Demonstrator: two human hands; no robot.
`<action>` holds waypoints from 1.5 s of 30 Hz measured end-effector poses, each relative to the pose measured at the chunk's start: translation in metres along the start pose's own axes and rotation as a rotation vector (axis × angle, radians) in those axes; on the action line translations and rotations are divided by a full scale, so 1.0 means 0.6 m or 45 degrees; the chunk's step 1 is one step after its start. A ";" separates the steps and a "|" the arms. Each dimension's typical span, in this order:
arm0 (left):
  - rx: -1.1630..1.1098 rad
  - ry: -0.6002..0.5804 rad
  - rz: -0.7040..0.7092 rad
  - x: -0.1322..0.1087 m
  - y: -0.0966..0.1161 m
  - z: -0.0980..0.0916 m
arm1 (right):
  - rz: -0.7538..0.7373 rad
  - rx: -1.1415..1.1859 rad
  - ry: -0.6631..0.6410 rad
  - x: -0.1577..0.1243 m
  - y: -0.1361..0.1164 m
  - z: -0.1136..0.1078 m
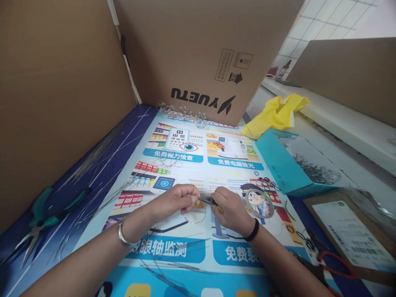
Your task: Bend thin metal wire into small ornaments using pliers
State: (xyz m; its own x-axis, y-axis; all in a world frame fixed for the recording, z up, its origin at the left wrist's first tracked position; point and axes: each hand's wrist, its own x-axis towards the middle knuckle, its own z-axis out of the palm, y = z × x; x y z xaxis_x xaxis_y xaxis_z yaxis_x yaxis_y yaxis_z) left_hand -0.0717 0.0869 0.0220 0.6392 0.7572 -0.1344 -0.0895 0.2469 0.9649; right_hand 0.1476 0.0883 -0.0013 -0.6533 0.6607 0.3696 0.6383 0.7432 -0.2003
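- Left hand point(175, 202): thumb and fingertips pinched on a thin wire point(204, 213), at the tips of the small pliers
- Right hand point(232, 211): fingers clenched around small pliers point(207, 200), nose pointing to the left hand
- Thin wire: curved loop between the hands, above a printed sheet point(208, 229)
- Green-handled pliers point(37, 227): far left, handles spread
- Teal box point(272, 165): right side, holding dark metal pieces point(321, 170)

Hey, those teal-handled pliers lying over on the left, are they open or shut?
Open: the teal-handled pliers lie with their handles spread wide and their jaws visibly apart at the tips.
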 end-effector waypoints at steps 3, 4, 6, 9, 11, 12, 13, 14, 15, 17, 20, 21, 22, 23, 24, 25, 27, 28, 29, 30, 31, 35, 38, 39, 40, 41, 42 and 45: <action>-0.031 0.009 -0.015 0.003 0.000 0.000 | 0.054 0.115 -0.017 -0.002 0.000 0.007; -0.036 0.026 -0.026 0.004 0.000 0.000 | 0.086 0.146 -0.017 -0.002 0.001 0.011; -0.029 0.088 -0.051 0.008 0.001 -0.001 | 0.171 0.177 -0.006 -0.002 0.004 0.018; -0.023 0.299 -0.070 0.015 0.004 -0.005 | 0.322 0.161 0.023 -0.002 0.010 0.025; -0.054 0.536 -0.068 0.018 0.006 -0.011 | 0.400 0.138 0.042 -0.001 0.013 0.027; -0.080 0.663 -0.060 0.019 0.007 -0.014 | 0.429 0.138 0.054 0.000 0.014 0.027; -0.110 0.777 -0.043 0.020 0.006 -0.016 | 0.454 0.152 0.072 0.001 0.014 0.027; -0.144 0.864 -0.021 0.020 0.005 -0.017 | 0.473 0.182 0.095 0.002 0.013 0.027; -0.179 0.916 0.002 0.021 0.004 -0.016 | 0.484 0.225 0.124 0.003 0.011 0.027; -0.247 0.924 0.030 0.021 -0.001 -0.010 | 0.473 0.308 0.185 0.004 0.005 0.028; -0.321 0.853 0.019 0.020 -0.009 0.007 | 0.388 0.360 0.245 0.006 -0.007 0.030; -0.334 0.833 0.013 0.020 -0.011 0.014 | 0.356 0.361 0.254 0.007 -0.012 0.032; -0.343 0.817 0.005 0.020 -0.013 0.019 | 0.325 0.360 0.260 0.007 -0.016 0.033; -0.350 0.806 -0.004 0.020 -0.014 0.024 | 0.299 0.361 0.263 0.008 -0.019 0.034; -0.355 0.799 -0.017 0.020 -0.015 0.028 | 0.278 0.362 0.266 0.008 -0.021 0.035; -0.362 0.790 -0.032 0.020 -0.015 0.030 | 0.262 0.364 0.267 0.009 -0.023 0.036; -0.384 0.777 -0.056 0.021 -0.015 0.034 | 0.243 0.366 0.270 0.009 -0.024 0.038; -0.395 0.771 -0.061 0.021 -0.014 0.035 | 0.234 0.366 0.274 0.009 -0.023 0.038; -0.405 0.765 -0.061 0.021 -0.014 0.036 | 0.226 0.366 0.279 0.009 -0.023 0.038; -0.414 0.757 -0.058 0.021 -0.013 0.036 | 0.220 0.366 0.284 0.009 -0.022 0.038; -0.421 0.748 -0.057 0.021 -0.013 0.035 | 0.219 0.367 0.286 0.009 -0.021 0.038; -0.435 0.682 -0.082 0.020 -0.015 0.031 | 0.212 0.386 0.275 0.010 -0.018 0.036; -0.472 0.630 -0.099 0.020 -0.018 0.027 | 0.190 0.422 0.282 0.012 -0.016 0.032; -0.486 0.615 -0.101 0.020 -0.018 0.027 | 0.186 0.437 0.286 0.012 -0.015 0.031; -0.498 0.601 -0.103 0.020 -0.019 0.026 | 0.182 0.451 0.292 0.012 -0.015 0.030; -0.509 0.592 -0.103 0.020 -0.019 0.026 | 0.180 0.465 0.297 0.013 -0.014 0.028; -0.520 0.585 -0.102 0.020 -0.019 0.025 | 0.179 0.478 0.305 0.013 -0.013 0.027; -0.543 0.562 -0.096 0.019 -0.020 0.025 | 0.174 0.511 0.330 0.013 -0.011 0.025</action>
State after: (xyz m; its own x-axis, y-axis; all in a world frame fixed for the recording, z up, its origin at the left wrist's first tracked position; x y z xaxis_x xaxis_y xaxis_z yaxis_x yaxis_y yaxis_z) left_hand -0.0516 0.0835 0.0123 0.2878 0.8844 -0.3675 -0.4119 0.4607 0.7862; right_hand 0.1322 0.0899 -0.0105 -0.4190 0.7451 0.5188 0.4711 0.6669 -0.5773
